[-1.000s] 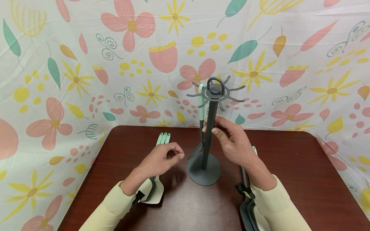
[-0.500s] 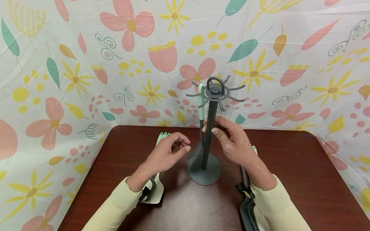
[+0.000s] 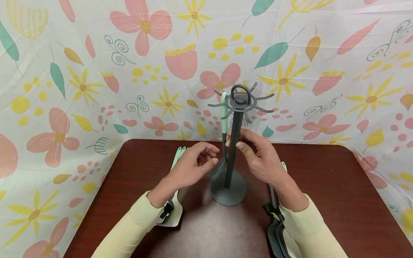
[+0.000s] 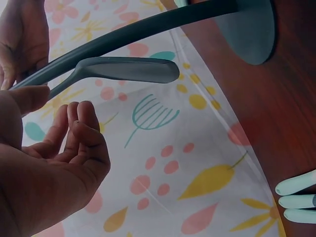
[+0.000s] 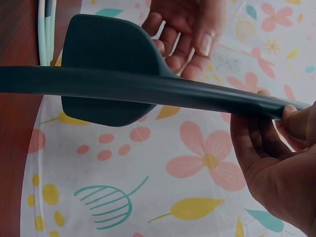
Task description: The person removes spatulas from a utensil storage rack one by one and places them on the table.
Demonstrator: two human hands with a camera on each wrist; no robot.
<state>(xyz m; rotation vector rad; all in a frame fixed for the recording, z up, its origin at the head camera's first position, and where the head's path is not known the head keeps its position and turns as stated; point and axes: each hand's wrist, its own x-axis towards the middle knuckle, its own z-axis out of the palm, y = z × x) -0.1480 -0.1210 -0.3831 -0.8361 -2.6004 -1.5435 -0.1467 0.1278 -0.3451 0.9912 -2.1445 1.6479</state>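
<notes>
A dark grey utensil stand (image 3: 234,150) with a round base and a ring of hooks rises upright from the table. From a left-hand hook hangs a turner with a mint handle (image 3: 224,120); its broad dark blade (image 5: 111,44) shows behind the pole in the right wrist view. My right hand (image 3: 259,157) grips the pole midway up, thumb in front and fingers behind. To the left of the turner, my left hand (image 3: 193,166) is held in the air with fingers loosely bent and nothing between them. Whether its thumb touches the turner's shaft I cannot tell.
On the left of the brown table (image 3: 316,168) lies a group of mint-handled utensils (image 3: 174,213), partly under my left arm. More dark-headed utensils (image 3: 274,233) lie at the right beside my sleeve. A flowered cloth (image 3: 145,71) hangs behind the table.
My left hand has moved right and slightly up, closer to the hanging turner, and its fingers have spread a little. My right hand stays on the pole.
</notes>
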